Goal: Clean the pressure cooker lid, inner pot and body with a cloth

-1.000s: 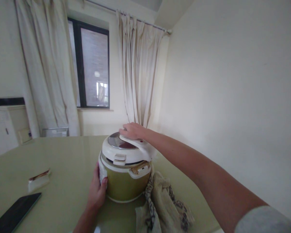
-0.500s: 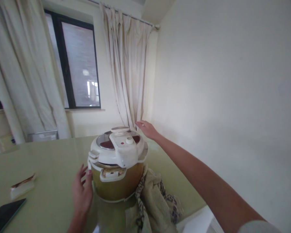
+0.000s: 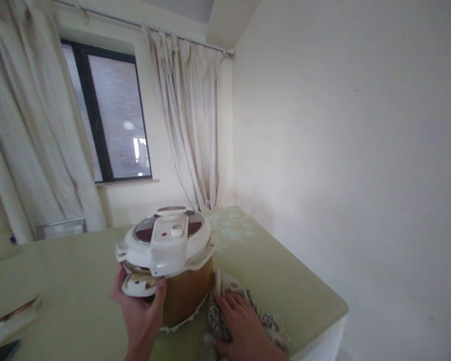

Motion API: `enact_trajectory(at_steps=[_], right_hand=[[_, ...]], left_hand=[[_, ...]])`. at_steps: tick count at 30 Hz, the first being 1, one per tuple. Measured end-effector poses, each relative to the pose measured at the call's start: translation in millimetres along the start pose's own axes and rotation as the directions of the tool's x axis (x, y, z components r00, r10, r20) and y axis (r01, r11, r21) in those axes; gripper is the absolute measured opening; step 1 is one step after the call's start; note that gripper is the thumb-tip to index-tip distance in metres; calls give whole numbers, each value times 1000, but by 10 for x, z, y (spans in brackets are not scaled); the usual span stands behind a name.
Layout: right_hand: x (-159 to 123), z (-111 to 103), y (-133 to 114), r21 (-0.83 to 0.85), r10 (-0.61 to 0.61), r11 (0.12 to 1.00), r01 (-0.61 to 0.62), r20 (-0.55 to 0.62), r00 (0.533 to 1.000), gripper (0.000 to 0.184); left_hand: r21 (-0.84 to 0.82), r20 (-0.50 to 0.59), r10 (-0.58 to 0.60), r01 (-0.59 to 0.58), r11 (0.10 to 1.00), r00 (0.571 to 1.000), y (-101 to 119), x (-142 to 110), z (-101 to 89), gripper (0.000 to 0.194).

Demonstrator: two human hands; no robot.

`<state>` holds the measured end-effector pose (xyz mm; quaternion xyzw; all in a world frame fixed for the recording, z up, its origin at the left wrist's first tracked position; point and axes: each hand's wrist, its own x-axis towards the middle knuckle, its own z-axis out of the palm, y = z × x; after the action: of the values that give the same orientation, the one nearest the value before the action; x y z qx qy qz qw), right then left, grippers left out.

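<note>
A white-lidded pressure cooker (image 3: 188,293) with a brownish-gold body stands on the pale green table. Its lid (image 3: 170,239) is on and carries a round knob, a dial and a red dot. My left hand (image 3: 141,313) is closed around the white side handle (image 3: 138,286), thumb on the near side and fingers behind it. To the right of the cooker, my right hand (image 3: 242,321) grips a bunched beige cloth (image 3: 223,282) with a dark pattern. Part of the cloth is hidden under that hand.
On the left of the table (image 3: 75,291) lie a small whitish item with a brown edge (image 3: 17,318) and a dark flat object (image 3: 3,351). The table's right corner drops off near a plain wall (image 3: 323,150). Curtains (image 3: 191,120) and a window (image 3: 116,110) are behind.
My right hand has come back from behind the cooker onto the cloth. My left hand has moved from beside the cooker onto its handle. The cooker appears turned, its front handle now further left.
</note>
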<state>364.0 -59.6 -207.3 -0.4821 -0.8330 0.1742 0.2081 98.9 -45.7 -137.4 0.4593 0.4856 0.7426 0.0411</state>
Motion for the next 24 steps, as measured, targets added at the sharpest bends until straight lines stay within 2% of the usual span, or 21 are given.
enact_trajectory(at_steps=[3,6,8,10,12,13,14,15,17,18,20,22,24], right_hand=[[153,-354,262,-101,136,985,-142,-62,989,73],[303,-590,541,-164,257,945,-284,-168,952,61],[387,-646,637,-172,274,933,-317,-236,932,59],[493,-665,606,-133,246,945,-299,-315,917,60],[667,-705,439,-9,178,980,-199,-403,898,59],[790,-745,313,87,143,989,-116,-445,884,58],[936,-802,167,194,97,981,-5,-467,879,56],[1101,-873,6,303,57,947,103,-477,877,57],[1463,-1048,-340,453,42,866,214,-492,870,64],[1644,-1143,-515,469,30,850,240,-498,867,68],[1964,-1320,-858,423,-36,858,290,-514,857,72],[2196,-1445,-1174,318,-153,889,328,-470,869,71],[2332,-1492,-1436,197,-239,931,308,-308,921,69]], left_hand=[[26,45,-7,6,1000,999,-258,322,-288,102],[97,121,-74,63,993,990,-463,573,-563,97],[155,170,-93,67,986,981,-484,659,-708,94],[204,156,-36,3,979,987,-377,694,-815,98],[265,132,115,-147,953,985,-159,717,-877,105],[308,166,207,-250,918,964,-28,738,-890,106],[350,254,286,-363,864,924,106,770,-890,103],[378,379,336,-475,794,862,229,815,-878,98],[384,614,337,-643,662,714,412,941,-824,93],[380,681,325,-696,610,656,460,1015,-789,93],[366,733,337,-760,537,591,472,1155,-722,97],[348,734,378,-791,503,563,411,1254,-678,97],[326,726,406,-798,507,555,333,1298,-661,94]])
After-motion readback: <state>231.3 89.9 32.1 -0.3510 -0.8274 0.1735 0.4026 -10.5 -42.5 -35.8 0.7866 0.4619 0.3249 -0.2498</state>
